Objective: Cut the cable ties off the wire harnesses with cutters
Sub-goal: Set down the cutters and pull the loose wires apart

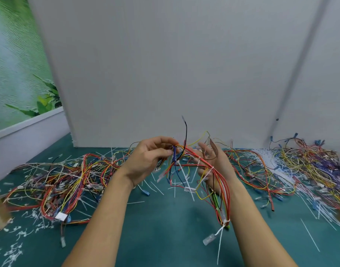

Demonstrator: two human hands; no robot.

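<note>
I hold a wire harness (221, 182) of red, yellow and blue wires in the air above the teal table (165, 218). My left hand (146, 160) pinches the blue and yellow wires at the top of the bundle. My right hand (221, 162) sits behind the red wires, which drape over it; its upper fingers are spread and blurred. It holds the cutters (213, 146), whose dark jaws poke up above the fingers, with a green handle partly hidden below the palm. White cable ties (225, 221) still bind the harness at several places, one near its lower end.
Piles of tangled harnesses lie on the table at the left (59, 185) and the right (300, 170). Cut white tie pieces (17, 236) litter the near left, and long white ties (309, 236) lie at the right. A grey panel (165, 74) stands behind.
</note>
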